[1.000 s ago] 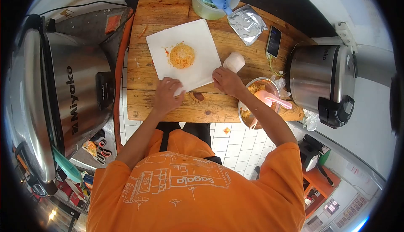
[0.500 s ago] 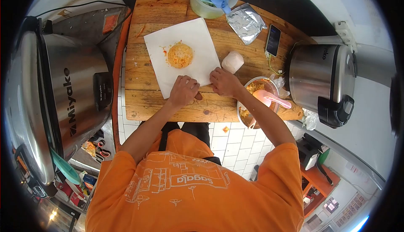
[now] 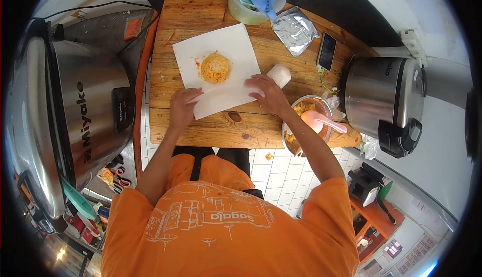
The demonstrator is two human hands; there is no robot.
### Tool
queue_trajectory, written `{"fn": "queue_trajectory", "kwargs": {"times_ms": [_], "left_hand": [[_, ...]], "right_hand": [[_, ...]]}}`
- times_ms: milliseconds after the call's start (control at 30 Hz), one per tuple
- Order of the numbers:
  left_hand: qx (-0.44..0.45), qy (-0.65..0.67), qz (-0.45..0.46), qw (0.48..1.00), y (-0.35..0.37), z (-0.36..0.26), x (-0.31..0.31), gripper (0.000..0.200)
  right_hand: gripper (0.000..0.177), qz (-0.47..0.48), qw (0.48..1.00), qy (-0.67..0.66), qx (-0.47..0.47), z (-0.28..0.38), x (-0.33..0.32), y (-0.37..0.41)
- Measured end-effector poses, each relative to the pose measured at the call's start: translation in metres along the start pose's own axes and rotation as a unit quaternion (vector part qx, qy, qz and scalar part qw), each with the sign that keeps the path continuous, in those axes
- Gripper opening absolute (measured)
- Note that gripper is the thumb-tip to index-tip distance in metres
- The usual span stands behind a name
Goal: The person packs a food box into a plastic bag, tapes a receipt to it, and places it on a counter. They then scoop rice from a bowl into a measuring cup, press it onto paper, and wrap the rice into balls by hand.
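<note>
A white sheet of wrapping paper [image 3: 237, 46] lies askew on the wooden table, bearing a round mound of orange-coloured rice [image 3: 216, 68] with loose grains beside it. My left hand [image 3: 183, 107] pinches the sheet's left side near its front, fingers closed. At the front right side, my right hand [image 3: 266, 93] has its fingers curled over the paper and grips it. Between both hands the near part of the sheet bends up slightly. Just beyond my right hand sits a wrapped white bundle [image 3: 280, 75], partly hidden by the hand.
A bowl of rice [image 3: 326, 107] with a pink ladle [image 3: 316, 121] stands by my right forearm. Farther back are a tub [image 3: 236, 11] with blue scoops, a foil packet [image 3: 295, 30] and a phone [image 3: 327, 51]. Large cookers stand left [image 3: 90, 66] and right [image 3: 374, 91].
My hands have moved apart along the near part of the paper, the left going leftward and slightly up. The paper's front now bends up between them.
</note>
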State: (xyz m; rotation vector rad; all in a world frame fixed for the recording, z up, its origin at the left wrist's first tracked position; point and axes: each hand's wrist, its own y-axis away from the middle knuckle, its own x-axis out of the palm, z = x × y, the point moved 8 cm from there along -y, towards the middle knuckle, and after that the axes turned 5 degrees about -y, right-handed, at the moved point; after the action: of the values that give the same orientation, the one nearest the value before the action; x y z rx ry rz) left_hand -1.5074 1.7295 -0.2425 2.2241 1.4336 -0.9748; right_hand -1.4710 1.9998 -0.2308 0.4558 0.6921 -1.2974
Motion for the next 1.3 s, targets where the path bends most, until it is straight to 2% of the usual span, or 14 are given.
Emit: {"fn": "queue_trajectory", "kwargs": {"times_ms": [167, 267, 333, 367, 533, 567, 600, 667, 767, 800, 867, 1067, 1133, 1300], "left_hand": [[0.006, 0.096, 0.053, 0.994, 0.036, 0.033, -0.02, 0.032], [-0.121, 0.186, -0.013, 0.975, 0.051, 0.05, -0.027, 0.021], [-0.265, 0.07, 0.014, 0.962, 0.035, 0.077, -0.023, 0.02], [-0.268, 0.07, 0.007, 0.961, 0.024, 0.081, -0.02, 0.02], [-0.198, -0.122, -0.119, 0.965, -0.006, 0.058, -0.042, 0.017], [-0.004, -0.225, -0.19, 0.956, -0.005, 0.023, -0.048, 0.019], [-0.003, -0.227, -0.195, 0.954, -0.003, 0.022, -0.042, 0.019], [0.238, -0.216, -0.065, 0.945, 0.007, -0.02, 0.009, 0.027], [0.077, -0.158, 0.009, 0.984, -0.03, -0.018, 0.005, 0.039], [0.081, -0.16, 0.011, 0.984, -0.035, -0.017, 0.005, 0.039], [-0.051, -0.057, -0.029, 0.997, -0.039, 0.007, -0.001, 0.054], [-0.01, -0.099, -0.187, 0.977, -0.042, -0.015, -0.032, 0.065], [-0.004, -0.183, -0.159, 0.97, -0.044, -0.031, -0.036, 0.061], [0.034, -0.326, -0.157, 0.932, -0.003, 0.004, -0.032, 0.052]], "right_hand": [[0.023, 0.059, 0.979, -0.155, 0.114, -0.003, 0.025, 0.025], [0.012, -0.031, 0.967, -0.206, 0.146, 0.02, 0.038, 0.013], [0.023, -0.039, 0.894, -0.274, 0.353, -0.016, 0.056, 0.006], [0.023, -0.034, 0.896, -0.273, 0.348, -0.021, 0.056, -0.004], [0.047, 0.057, 0.932, 0.241, 0.263, -0.029, 0.052, -0.039], [0.039, 0.0, 0.915, 0.179, 0.361, 0.015, 0.013, -0.053], [0.039, -0.002, 0.918, 0.18, 0.355, 0.009, 0.021, -0.067], [0.027, -0.218, 0.973, 0.08, 0.017, 0.035, 0.02, -0.103], [0.026, -0.092, 0.986, 0.127, -0.057, 0.036, 0.066, -0.149], [0.026, -0.096, 0.986, 0.126, -0.055, 0.032, 0.066, -0.161], [0.03, 0.137, 0.988, 0.02, 0.073, 0.011, 0.097, -0.176], [0.012, 0.081, 0.991, 0.038, 0.102, 0.046, 0.072, -0.14], [0.012, -0.058, 0.98, 0.152, -0.117, 0.1, 0.069, -0.097], [0.049, -0.036, 0.995, 0.092, -0.016, 0.108, 0.119, -0.014]]}}
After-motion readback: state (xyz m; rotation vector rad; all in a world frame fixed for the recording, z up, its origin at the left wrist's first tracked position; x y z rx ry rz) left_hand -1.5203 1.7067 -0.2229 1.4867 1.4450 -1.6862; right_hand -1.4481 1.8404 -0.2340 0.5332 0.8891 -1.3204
